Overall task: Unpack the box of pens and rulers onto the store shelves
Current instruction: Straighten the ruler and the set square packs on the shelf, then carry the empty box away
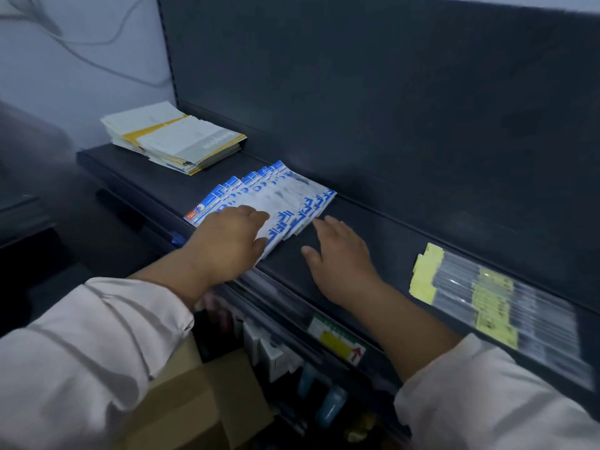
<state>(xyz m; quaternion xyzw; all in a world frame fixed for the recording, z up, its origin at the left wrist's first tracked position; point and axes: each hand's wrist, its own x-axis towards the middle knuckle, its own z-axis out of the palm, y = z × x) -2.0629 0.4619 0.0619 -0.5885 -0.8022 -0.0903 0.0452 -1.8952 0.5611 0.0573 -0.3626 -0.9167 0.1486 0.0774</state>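
I see the dark shelf [409, 245] carrying a fanned row of blue-and-white packets [285, 196], the row running along its length straight ahead of me. My left hand [227, 238] lies flat on the row's near end, fingers straight. My right hand [341, 258], also flat, rests on bare shelf just beside it.

A bunch of flat blue-and-white packs [279, 203] lies spread out like a fan on the dark shelf [389, 228]. Each pack covers part of the next one. Farther right on the same shelf lie long clear packs [506, 306] with yellow labels, side by side. A brown cardboard box [207, 401] sits lower down, in front of the shelf.
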